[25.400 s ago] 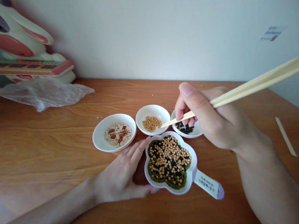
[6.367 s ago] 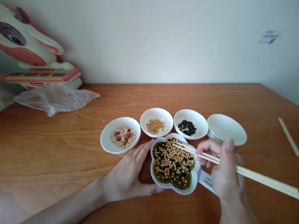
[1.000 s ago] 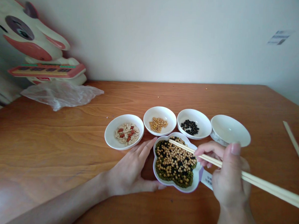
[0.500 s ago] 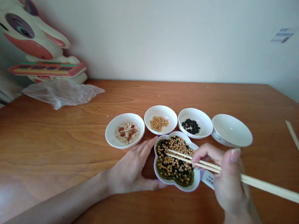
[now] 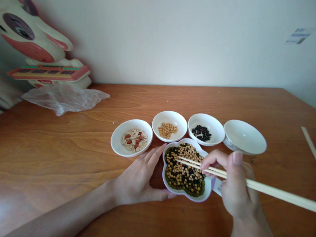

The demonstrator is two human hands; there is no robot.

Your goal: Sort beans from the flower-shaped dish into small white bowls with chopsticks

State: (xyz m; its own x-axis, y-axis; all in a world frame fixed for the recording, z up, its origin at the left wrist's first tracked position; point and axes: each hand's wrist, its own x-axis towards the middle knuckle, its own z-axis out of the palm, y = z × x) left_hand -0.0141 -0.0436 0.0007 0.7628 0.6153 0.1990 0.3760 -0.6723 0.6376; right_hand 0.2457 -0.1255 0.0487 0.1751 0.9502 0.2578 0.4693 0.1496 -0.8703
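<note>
My left hand is braced round the left side of a flower-shaped dish, thumb at its lower edge and fingers at its upper left. The dish holds mixed beans: tan soybeans, black beans and small green beans. In my right hand is a pair of chopsticks, pinched with the thumb on top. Their tips rest close together among the beans at the dish's middle left. Whether a bean sits between the tips is too small to tell.
Behind the dish stand white bowls with peanuts, yellow beans and black beans, then an empty bowl. Left are a plastic bag and a cow toy. A pale stick lies right.
My right hand has shifted slightly left and up, its thumb more upright. The chopstick tips have barely moved among the beans. My left hand stays on the dish.
</note>
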